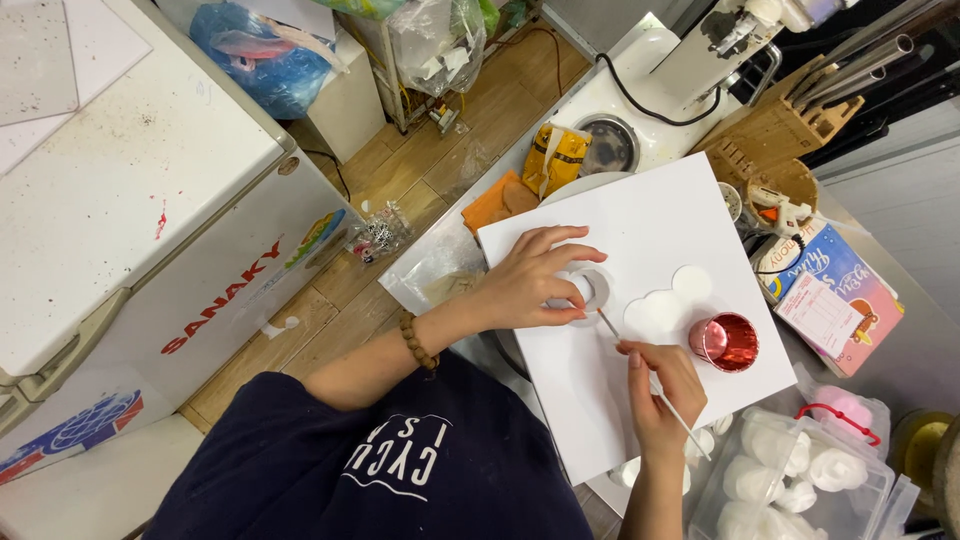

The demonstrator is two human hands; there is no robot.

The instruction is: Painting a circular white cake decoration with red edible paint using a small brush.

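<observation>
A large white board (650, 230) lies on the counter. My left hand (535, 278) rests on it and pinches a small white ring-shaped piece (594, 290). A wooden bead bracelet sits on that wrist. My right hand (660, 395) holds a thin white stick (640, 368) like a pen, its tip touching the board just beside the ring. Flat white cloud-shaped cutouts (668, 305) lie to the right of the tip. A shiny red metallic cup (725, 341) stands on the board next to my right hand.
A clear plastic box of white pieces (790, 480) sits at the lower right. Colourful booklets (835, 290) and a wooden knife block (775, 135) lie beyond the board. A yellow pouch (555, 160) and an orange cloth (495, 203) are at the far edge. A white chest freezer (130, 190) stands left.
</observation>
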